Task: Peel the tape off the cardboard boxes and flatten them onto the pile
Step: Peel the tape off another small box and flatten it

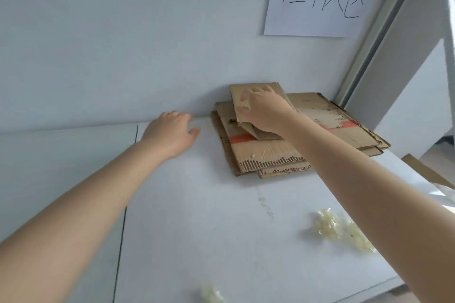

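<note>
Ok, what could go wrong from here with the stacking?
1. The small cardboard piece held by the right hand sits tilted on the pile, apparently with a flap folded beneath. It may spring up or slide instead of lying flat.
2. The left hand is off the pile, so nothing steadies it.
3. Loose tape wads lie beside the right forearm and could get swept off the table.

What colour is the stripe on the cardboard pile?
Orange-red stripe on brown cardboard pile, below the flattened box in the right hand; head view.
</note>
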